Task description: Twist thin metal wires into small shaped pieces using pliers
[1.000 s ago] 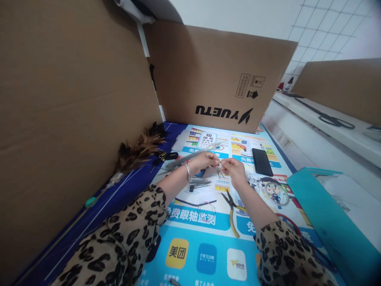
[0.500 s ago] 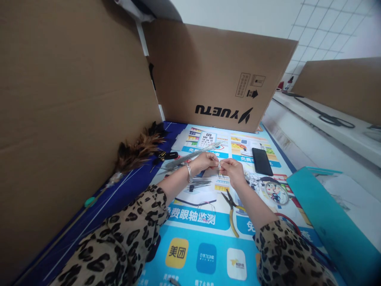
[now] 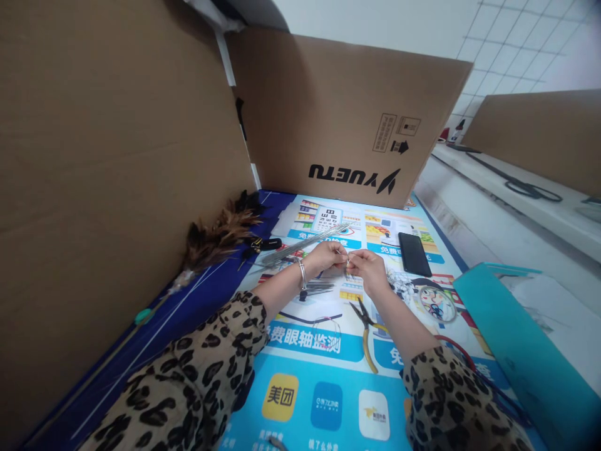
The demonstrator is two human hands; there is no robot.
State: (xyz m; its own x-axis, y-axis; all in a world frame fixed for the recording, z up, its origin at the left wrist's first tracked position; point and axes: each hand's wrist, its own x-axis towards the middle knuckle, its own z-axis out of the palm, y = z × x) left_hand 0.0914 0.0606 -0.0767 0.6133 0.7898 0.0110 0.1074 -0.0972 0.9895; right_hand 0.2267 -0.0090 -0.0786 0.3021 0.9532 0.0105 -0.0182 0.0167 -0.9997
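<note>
My left hand (image 3: pixel 326 258) and my right hand (image 3: pixel 372 269) meet above the printed blue mat (image 3: pixel 310 351), fingertips pinched together on a small thin wire piece (image 3: pixel 348 258) held between them. A silver bangle sits on my left wrist. Under the hands lies a bundle of long thin metal wires (image 3: pixel 305 243) and a few short dark pins (image 3: pixel 313 288). Yellow-handled pliers (image 3: pixel 367 329) lie on the mat just below my right wrist.
Cardboard walls (image 3: pixel 107 163) stand on the left and at the back (image 3: pixel 338 119). A feather duster (image 3: pixel 213 235) lies at the left, a black phone (image 3: pixel 414 254) at the right, a teal bag (image 3: pixel 521 338) further right, and a coil of wire (image 3: pixel 436 304) beside my right arm.
The hands stay pinched together on the small wire piece and have barely shifted. The view has drifted slightly.
</note>
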